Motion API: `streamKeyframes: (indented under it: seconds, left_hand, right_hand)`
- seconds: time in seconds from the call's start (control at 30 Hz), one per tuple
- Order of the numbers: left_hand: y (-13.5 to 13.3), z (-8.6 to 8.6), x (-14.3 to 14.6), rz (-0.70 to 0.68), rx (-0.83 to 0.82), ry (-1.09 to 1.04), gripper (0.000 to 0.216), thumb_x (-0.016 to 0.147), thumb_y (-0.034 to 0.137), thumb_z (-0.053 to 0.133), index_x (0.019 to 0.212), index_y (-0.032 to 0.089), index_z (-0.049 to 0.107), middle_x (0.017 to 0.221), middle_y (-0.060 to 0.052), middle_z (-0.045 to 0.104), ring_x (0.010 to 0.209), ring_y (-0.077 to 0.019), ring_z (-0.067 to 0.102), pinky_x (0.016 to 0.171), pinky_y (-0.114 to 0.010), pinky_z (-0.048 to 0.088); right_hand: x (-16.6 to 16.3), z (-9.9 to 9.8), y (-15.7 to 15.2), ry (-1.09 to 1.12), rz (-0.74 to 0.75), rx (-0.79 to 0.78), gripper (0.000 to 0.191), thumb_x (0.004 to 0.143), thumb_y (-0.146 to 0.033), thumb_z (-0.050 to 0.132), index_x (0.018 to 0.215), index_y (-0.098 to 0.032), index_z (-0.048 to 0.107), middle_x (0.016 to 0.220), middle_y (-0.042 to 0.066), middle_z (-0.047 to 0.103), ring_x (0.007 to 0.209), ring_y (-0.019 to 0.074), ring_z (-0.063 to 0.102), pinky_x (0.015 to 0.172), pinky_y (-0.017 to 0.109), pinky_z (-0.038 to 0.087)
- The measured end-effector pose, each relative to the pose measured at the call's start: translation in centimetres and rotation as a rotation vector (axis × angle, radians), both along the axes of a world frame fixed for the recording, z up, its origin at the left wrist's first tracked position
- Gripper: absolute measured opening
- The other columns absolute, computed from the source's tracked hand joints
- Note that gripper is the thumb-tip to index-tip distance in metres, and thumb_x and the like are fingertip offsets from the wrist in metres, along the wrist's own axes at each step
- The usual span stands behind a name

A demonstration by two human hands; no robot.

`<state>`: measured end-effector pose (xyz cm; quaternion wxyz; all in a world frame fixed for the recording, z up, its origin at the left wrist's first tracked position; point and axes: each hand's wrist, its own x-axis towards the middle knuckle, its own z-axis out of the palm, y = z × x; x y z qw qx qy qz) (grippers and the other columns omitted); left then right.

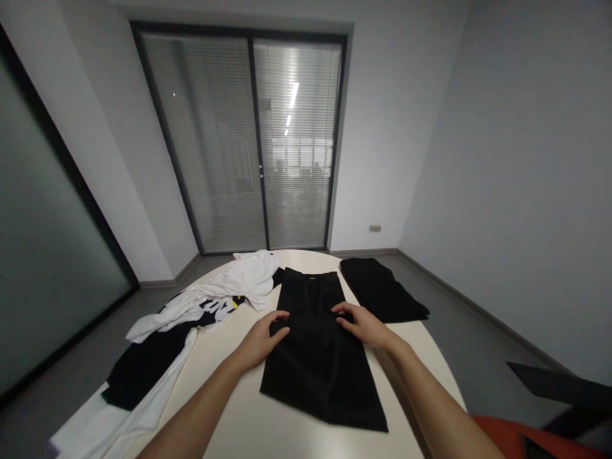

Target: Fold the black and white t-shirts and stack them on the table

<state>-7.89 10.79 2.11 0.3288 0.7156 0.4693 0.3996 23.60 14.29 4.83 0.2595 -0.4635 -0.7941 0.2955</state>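
Note:
A black garment with a waistband (318,363) lies flat on the pale table, waist end away from me and wide lower edge towards me. Whether it is a skirt or folded trousers, I cannot tell. At its left edge rests my left hand (265,338), thumb and forefinger apart on the cloth. My right hand (366,325) touches the right edge at about the same height, its thumb and forefinger likewise apart. Both hands are open with curved fingers. The other fingers are partly hidden.
A heap of white and black clothes (243,280) spreads along the left of the table (234,421). Another folded black garment (382,290) lies at the back right. Beyond stand glass doors with blinds (301,191). A red chair (502,433) is at the lower right.

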Motion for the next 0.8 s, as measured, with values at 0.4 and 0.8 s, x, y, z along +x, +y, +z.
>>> streamKeyframes:
  seconds: [0.4,0.8]
  left_hand:
    - [-3.4,4.5,-0.9,-0.297,-0.286,0.117,0.034,0.074,0.022,0.069,0.109,0.019,0.069,0.098,-0.004,0.071,0.093,-0.0207,0.064,0.084,-0.031,0.049]
    - [-0.4,-0.4,-0.6,-0.036,-0.168,-0.284,0.06,0.075,0.021,0.069,0.132,0.019,0.051,0.14,-0.012,0.055,0.125,-0.0243,0.057,0.109,-0.042,0.041]
  right_hand:
    - [-0.6,3.1,-2.8,-0.059,0.334,-0.462,0.022,0.068,-0.031,0.077,0.082,-0.015,0.069,0.071,-0.004,0.057,0.066,0.0105,0.05,0.06,0.021,0.036]
    - [-1.1,0.8,-0.9,-0.089,0.05,0.005,0.02,0.085,-0.03,0.058,0.099,-0.019,0.068,0.089,0.003,0.069,0.075,0.017,0.057,0.069,0.028,0.041]
